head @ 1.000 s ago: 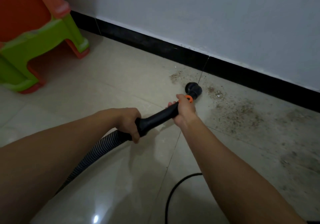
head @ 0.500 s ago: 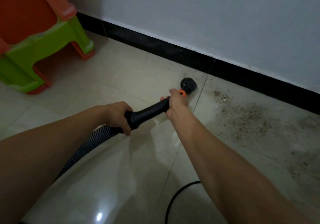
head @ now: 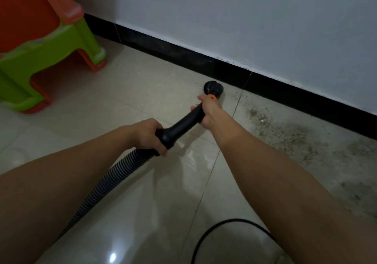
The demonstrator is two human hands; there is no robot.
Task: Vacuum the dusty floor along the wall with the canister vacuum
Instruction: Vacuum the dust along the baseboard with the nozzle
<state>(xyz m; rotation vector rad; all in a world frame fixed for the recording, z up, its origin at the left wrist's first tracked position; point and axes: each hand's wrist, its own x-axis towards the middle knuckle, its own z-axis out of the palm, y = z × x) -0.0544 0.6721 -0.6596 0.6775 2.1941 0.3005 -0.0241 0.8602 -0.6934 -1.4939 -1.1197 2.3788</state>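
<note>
I hold the black vacuum wand [head: 181, 126] with both hands. My left hand [head: 148, 134] grips its rear end where the ribbed grey hose [head: 114, 174] joins. My right hand [head: 210, 110] grips the front, just behind an orange collar [head: 212, 96]. The round black nozzle [head: 213, 87] sits on the beige tile close to the black skirting [head: 285, 92]. A patch of dark dust and grit [head: 285, 135] lies on the floor to the nozzle's right, along the wall. The canister is out of view.
An orange and green plastic stool [head: 44, 45] stands at the far left near the wall. A black power cord [head: 220, 229] loops on the tile near the bottom, under my right forearm. A white wall [head: 244, 18] rises above the skirting.
The nozzle has moved left and closer to the skirting, away from the dust patch. The small dirt spot it crossed beside the tile joint is gone. Both hands keep their grip.
</note>
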